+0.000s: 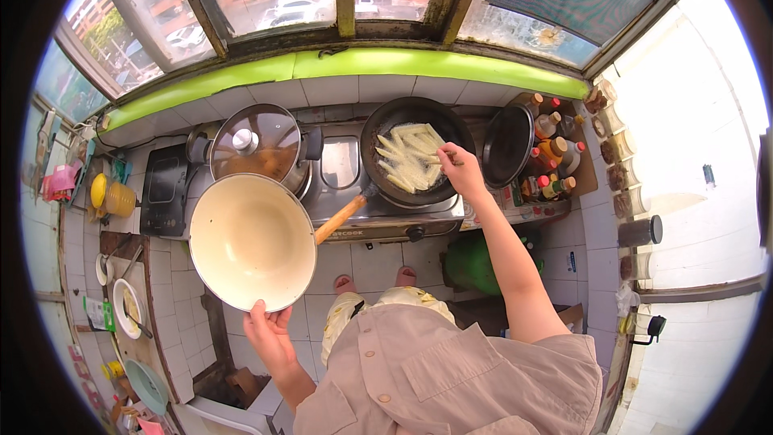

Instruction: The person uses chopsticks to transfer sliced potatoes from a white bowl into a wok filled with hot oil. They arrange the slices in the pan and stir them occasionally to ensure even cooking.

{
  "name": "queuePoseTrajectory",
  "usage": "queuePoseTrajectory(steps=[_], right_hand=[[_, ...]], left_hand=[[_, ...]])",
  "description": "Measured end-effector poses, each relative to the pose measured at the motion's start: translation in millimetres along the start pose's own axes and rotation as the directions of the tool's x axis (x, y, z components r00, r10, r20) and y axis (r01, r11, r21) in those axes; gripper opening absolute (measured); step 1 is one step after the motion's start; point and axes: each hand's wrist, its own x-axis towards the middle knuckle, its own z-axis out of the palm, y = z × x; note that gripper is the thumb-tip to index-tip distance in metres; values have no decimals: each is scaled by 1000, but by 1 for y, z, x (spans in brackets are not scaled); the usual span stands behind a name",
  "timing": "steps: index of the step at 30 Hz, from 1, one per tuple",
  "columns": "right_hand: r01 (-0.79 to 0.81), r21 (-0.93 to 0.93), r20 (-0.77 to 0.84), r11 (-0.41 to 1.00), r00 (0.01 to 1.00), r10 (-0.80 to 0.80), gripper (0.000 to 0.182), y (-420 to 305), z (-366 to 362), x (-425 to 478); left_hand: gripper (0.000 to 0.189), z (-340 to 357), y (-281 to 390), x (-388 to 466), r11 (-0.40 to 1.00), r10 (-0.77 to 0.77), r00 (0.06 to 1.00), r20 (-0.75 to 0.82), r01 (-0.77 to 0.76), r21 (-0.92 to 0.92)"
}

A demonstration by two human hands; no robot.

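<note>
My left hand (pixel 270 329) grips the near rim of an empty cream-coloured bowl (pixel 253 241), which I hold in front of the stove, left of the wooden pan handle (pixel 341 219). On the right burner of the gas stove (pixel 386 220) stands a black frying pan (pixel 450 124). Pale battered-looking strips of food (pixel 410 156) lie in bubbling oil inside it. My right hand (pixel 462 169) is over the pan's right side, closed on chopsticks (pixel 445 162) whose tips reach over the strips.
A glass-lidded pot (pixel 272 133) sits on the left burner, partly behind the bowl. A black induction cooker (pixel 164 190) stands further left. Right of the pan are a round black lid (pixel 508 145) and a box of several bottles (pixel 552 148). A green gas cylinder (pixel 474 266) stands below.
</note>
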Motion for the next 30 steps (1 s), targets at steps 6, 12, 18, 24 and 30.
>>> queuePoseTrajectory(steps=[6,12,18,24,30], right_hand=[[12,54,6,998,1000,-13,12,-2,7,2],[88,-72,78,993,994,-83,11,-6,12,2],[62,-118,17,991,998,-61,11,-9,1,-1],[11,42,62,999,998,-13,12,-19,6,3],[184,165,101,969,974,-202,13,-7,32,20]], left_hand=[[41,-3,0,1,1000,6,1000,-8,-6,-4],[40,-3,1,1,1000,0,1000,1,0,-4],[39,-3,2,0,1000,-6,1000,-8,6,-14],[38,-3,0,-1,1000,3,1000,-11,-3,-15],[38,0,1,-3,1000,3,1000,2,-3,-11]])
